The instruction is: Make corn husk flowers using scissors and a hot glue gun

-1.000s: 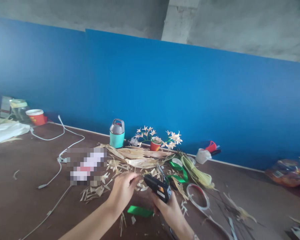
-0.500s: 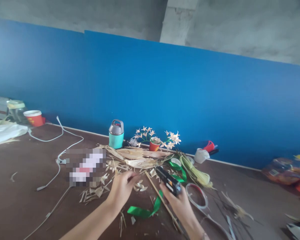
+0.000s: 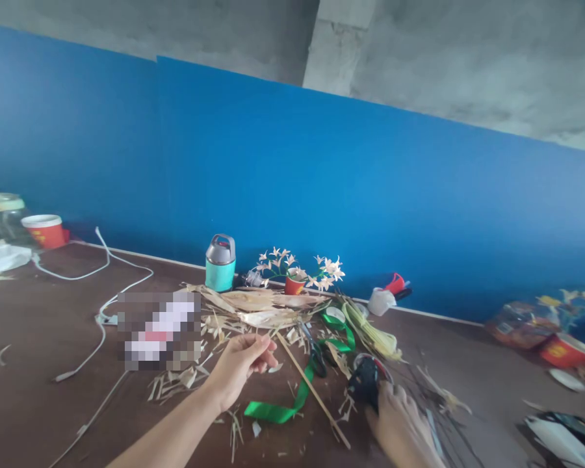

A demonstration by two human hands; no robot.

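My left hand [image 3: 246,364] is above the scraps, its thumb and index finger pinched together; anything between them is too small to make out. My right hand [image 3: 402,419] is lower right, blurred, with its fingers against a black boxy device [image 3: 364,380]. That device covers part of a clear coil with a red inside [image 3: 383,369]. Between the hands lie a thin tan stick [image 3: 314,391], a green ribbon [image 3: 273,412] and dark-handled scissors [image 3: 316,354]. Dried husk sheets [image 3: 273,317] and cut petal-like scraps [image 3: 185,377] lie beyond and left of my left hand.
At the back stand a turquoise flask [image 3: 220,270] and a red pot [image 3: 295,283] with pale flowers. A bundle of pale green strands [image 3: 370,331] lies right of centre. White cables [image 3: 102,325] run across the left side. A blue partition [image 3: 322,175] closes the back.
My right hand has moved right and down with the black device, uncovering the scissors. My left hand has shifted slightly right, its fingers a little less curled. The view has turned slightly right.
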